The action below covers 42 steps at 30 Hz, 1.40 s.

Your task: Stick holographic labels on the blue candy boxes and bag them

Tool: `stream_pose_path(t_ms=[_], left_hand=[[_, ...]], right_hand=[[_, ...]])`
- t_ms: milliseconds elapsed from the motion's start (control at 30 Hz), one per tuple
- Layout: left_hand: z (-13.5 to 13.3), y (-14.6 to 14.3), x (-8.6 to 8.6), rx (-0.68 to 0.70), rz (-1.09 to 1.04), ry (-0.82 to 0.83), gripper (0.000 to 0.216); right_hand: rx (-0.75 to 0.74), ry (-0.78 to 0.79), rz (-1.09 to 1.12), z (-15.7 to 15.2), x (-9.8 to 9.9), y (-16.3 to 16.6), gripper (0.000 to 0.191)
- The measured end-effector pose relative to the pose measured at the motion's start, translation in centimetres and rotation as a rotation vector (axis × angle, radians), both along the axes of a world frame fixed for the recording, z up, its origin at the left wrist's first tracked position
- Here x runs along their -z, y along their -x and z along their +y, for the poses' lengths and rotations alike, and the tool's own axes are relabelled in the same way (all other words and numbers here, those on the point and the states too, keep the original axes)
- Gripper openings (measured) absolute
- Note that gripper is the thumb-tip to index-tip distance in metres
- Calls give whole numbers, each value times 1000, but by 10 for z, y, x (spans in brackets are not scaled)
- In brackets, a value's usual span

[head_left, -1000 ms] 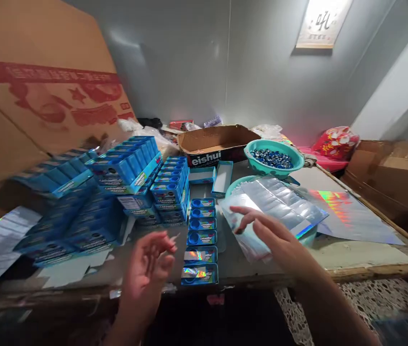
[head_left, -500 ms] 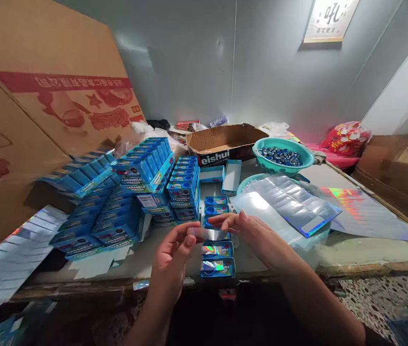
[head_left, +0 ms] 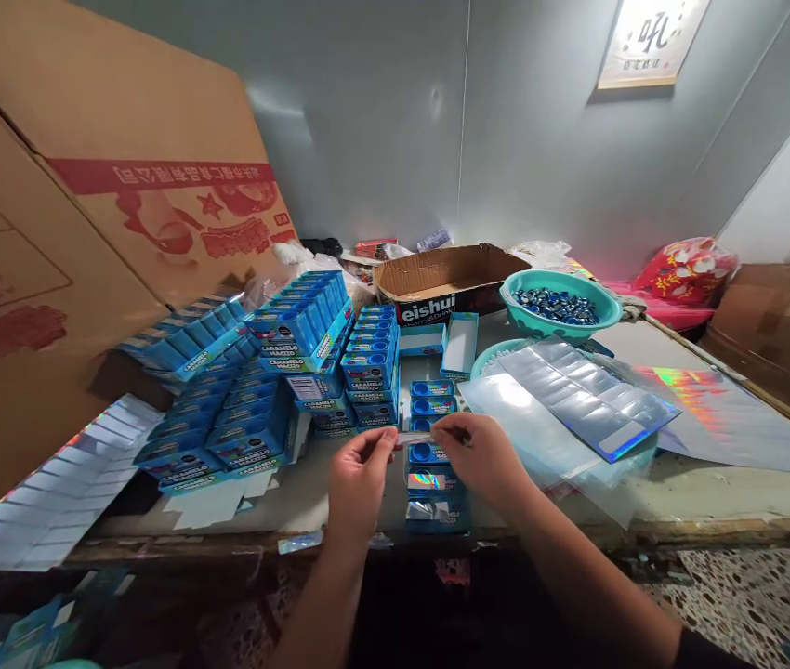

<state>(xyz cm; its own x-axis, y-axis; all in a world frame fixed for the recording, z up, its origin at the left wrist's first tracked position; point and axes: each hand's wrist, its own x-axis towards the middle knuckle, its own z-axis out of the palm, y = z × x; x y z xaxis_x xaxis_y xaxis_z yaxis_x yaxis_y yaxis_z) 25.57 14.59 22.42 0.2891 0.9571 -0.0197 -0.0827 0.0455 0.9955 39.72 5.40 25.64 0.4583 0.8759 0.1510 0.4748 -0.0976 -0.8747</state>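
Between my two hands a narrow shiny silver strip [head_left: 414, 438] is stretched level, its ends pinched in the fingers. My left hand [head_left: 362, 465] is closed on the strip's left end, thumb on top. My right hand [head_left: 477, 453] is closed round its right end, fingers curled. Under and in front of them runs a column of small blue boxes [head_left: 432, 406] with round cut-outs, lying flat on the table. The two nearest boxes [head_left: 437, 511] have shiny film on top. My right hand hides part of the middle boxes.
Stacked blue display boxes [head_left: 248, 418] fill the left side. A turquoise basin [head_left: 559, 325] of blue-wrapped pieces stands at the right back, silver sticker sheets [head_left: 576, 395] before it. Behind are an open carton [head_left: 451, 279] and a large cardboard box [head_left: 158, 139]. The table's worn edge [head_left: 541, 537] runs nearest me.
My right hand has closed from outstretched fingers onto the strip's right end. The strip has turned from its broad face to a thin edge. The view has shifted slightly left.
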Motion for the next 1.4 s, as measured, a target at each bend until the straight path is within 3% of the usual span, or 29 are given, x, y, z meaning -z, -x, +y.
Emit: stream_pose_path(t_ms=[267, 400, 633, 767, 933, 1067, 1133, 1233, 1300, 1400], left_hand=[[8, -1, 16, 39, 83, -32, 36], [9, -1, 21, 48, 151, -74, 35], [10, -2, 29, 73, 197, -79, 37], [17, -3, 41, 124, 176, -32, 41], [16, -6, 61, 233, 151, 87, 63], [4, -4, 70, 241, 165, 138, 64], [-1, 1, 69, 229, 182, 136, 60], [-3, 13, 64, 183, 226, 137, 58], [1, 18, 65, 111, 322, 104, 58], [10, 18, 75, 126, 454, 35, 46]], right_hand=[[131, 247, -473, 3, -3, 4, 18], [102, 336, -491, 5, 0, 2, 21], [74, 317, -452, 7, 6, -1, 20], [110, 338, -490, 7, 6, -2, 17], [106, 362, -489, 5, 8, -9, 12], [70, 251, -423, -7, 12, -22, 7], [170, 106, -401, -21, 10, -42, 18], [528, -5, -521, -51, -1, -93, 29], [741, 134, -622, -75, -10, -135, 36], [901, 427, -623, -110, -19, -191, 41]])
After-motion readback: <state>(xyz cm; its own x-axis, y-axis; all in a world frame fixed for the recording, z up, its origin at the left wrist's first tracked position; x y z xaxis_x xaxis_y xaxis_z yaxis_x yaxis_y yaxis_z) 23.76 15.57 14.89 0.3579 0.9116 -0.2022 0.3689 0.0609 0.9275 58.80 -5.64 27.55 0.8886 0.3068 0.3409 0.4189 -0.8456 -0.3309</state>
